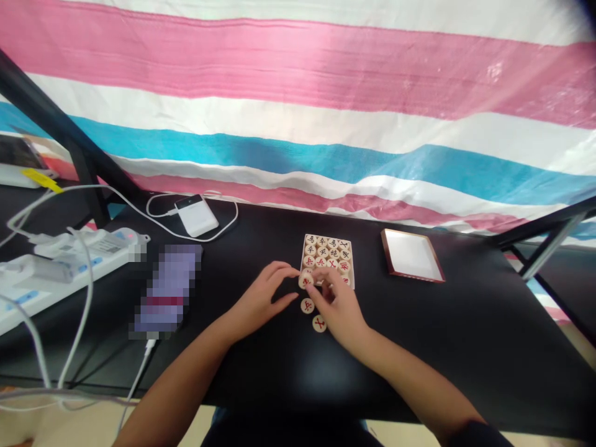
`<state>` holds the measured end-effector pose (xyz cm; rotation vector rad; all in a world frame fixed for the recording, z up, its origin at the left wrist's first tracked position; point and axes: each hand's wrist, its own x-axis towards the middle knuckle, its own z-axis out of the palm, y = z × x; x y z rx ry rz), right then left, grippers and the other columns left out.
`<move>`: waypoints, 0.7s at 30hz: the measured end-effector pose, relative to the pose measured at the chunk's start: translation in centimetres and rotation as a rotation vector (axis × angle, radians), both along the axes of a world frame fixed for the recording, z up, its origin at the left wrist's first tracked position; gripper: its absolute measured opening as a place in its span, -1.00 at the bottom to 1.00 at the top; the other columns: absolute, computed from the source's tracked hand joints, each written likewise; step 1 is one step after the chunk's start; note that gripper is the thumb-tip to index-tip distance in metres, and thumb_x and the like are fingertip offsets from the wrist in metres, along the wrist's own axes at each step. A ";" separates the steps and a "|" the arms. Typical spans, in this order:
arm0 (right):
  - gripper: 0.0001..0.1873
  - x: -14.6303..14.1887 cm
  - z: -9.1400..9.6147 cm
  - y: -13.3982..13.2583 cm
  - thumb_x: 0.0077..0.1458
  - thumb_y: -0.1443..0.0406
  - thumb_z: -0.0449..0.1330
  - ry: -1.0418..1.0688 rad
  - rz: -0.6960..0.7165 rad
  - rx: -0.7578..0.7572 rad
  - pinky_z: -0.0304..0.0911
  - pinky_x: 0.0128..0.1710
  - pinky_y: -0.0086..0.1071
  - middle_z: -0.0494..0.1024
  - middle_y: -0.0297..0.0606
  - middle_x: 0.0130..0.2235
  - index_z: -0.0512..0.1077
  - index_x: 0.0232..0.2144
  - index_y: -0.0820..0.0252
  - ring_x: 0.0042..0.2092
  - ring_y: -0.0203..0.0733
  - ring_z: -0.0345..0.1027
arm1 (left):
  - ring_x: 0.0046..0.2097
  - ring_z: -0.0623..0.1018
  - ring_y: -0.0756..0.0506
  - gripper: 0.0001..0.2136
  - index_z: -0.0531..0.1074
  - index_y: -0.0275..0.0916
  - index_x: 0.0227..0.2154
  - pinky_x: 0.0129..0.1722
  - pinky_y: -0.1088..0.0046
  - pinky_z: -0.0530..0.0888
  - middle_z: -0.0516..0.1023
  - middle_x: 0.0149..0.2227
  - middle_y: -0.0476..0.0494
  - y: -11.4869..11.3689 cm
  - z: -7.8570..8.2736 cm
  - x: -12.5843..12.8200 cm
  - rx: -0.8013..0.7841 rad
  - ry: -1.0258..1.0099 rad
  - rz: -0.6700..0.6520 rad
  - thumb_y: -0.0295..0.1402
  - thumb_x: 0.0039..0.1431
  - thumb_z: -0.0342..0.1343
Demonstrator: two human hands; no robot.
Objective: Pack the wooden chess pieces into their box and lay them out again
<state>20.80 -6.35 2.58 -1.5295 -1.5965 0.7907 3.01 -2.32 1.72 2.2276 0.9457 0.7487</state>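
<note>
A shallow white box on the black table holds rows of round Chinese chess pieces, black-marked at the back and red-marked nearer me. My right hand reaches over the box's near edge, thumb and fingers closed on one red-marked chess piece at its front left corner. Beside it, my left hand has thumb and forefinger spread, close to that piece, with nothing between them. Two loose red-marked pieces, one upper and one lower, lie on the table in front of the box. My right fingers hide part of the front row.
A box lid lies inside up to the right. Leftward are a blurred phone on a cable, a white power bank and a power strip with cords. Behind the table hangs a striped sheet.
</note>
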 end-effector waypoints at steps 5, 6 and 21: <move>-0.91 2.6 0.0 2.3 -0.01 0.30 0.07 -0.243 -0.090 -0.078 0.13 -0.37 -0.38 0.43 -0.32 -0.45 0.36 -0.47 0.17 -0.41 -0.27 0.21 | -0.21 0.35 -0.02 -0.74 0.24 -0.18 -0.10 -0.15 0.41 0.37 0.28 -0.12 -0.11 0.5 -0.7 -0.2 -0.050 0.025 0.022 -0.47 0.13 0.00; -0.90 2.9 -0.2 2.6 -0.02 0.31 0.07 -0.286 -0.085 -0.085 0.14 -0.34 -0.37 0.43 -0.31 -0.46 0.36 -0.50 0.17 -0.39 -0.24 0.23 | -0.22 0.35 -0.01 -0.74 0.23 -0.18 -0.10 -0.17 0.42 0.37 0.28 -0.13 -0.11 0.5 -0.8 -0.3 -0.060 0.028 0.019 -0.48 0.13 -0.01; -0.95 3.0 -0.8 2.4 -0.02 0.35 0.13 -0.294 -0.002 -0.002 0.19 -0.24 -0.34 0.43 -0.27 -0.35 0.39 -0.49 0.15 -0.26 -0.22 0.28 | -0.13 0.34 -0.07 -0.72 0.30 -0.13 -0.06 -0.08 0.36 0.34 0.30 -0.17 -0.11 -0.3 -2.2 0.9 -0.075 0.149 -0.245 -0.38 0.13 0.05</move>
